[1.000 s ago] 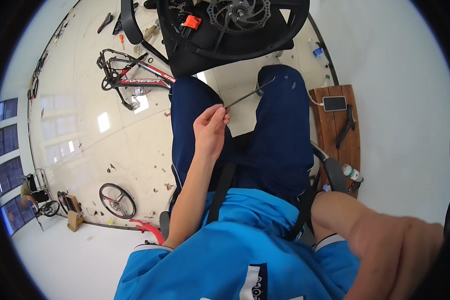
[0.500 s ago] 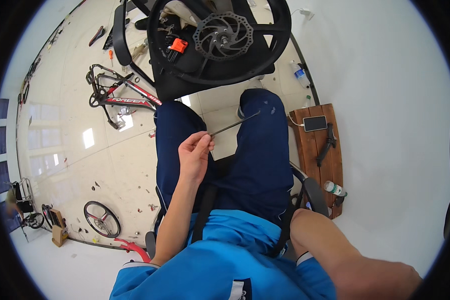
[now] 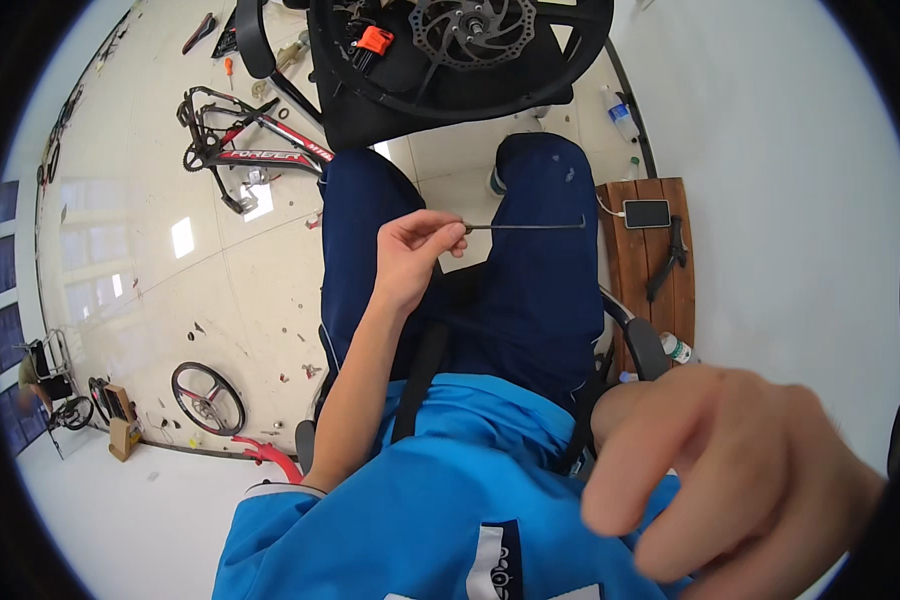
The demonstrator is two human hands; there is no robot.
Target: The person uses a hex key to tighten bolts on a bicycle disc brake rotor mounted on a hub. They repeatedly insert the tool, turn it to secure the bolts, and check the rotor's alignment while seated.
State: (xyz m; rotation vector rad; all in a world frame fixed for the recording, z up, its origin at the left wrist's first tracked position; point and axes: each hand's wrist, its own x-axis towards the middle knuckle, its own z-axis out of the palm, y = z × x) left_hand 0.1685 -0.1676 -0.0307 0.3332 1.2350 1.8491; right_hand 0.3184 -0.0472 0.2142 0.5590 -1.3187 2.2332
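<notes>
Between the thumb and fingers of my left hand (image 3: 422,255) is one end of a thin dark hex key (image 3: 530,227). It lies nearly level above my thighs, its short bent tip pointing up over the right thigh. Large and slightly blurred, my right hand (image 3: 735,480) is close in front of my chest at the lower right. Its fingers are loosely curled and somewhat apart, and I see nothing in them. Beyond my knees, a black spoked wheel (image 3: 430,112) with a brake disc (image 3: 473,30) lies on a black chair seat (image 3: 390,125).
An orange-and-black item (image 3: 374,40) lies by the wheel. To the left, a bicycle frame (image 3: 270,157) and another wheel (image 3: 208,398) lie on the tiled floor among small parts. On the right, a wooden bench (image 3: 625,265) holds a phone (image 3: 647,213), a black part (image 3: 667,260) and a bottle (image 3: 678,348).
My left hand has turned the hex key from a slant to nearly level and moved it right. My right hand has come into view at the lower right. The whole view has shifted slightly.
</notes>
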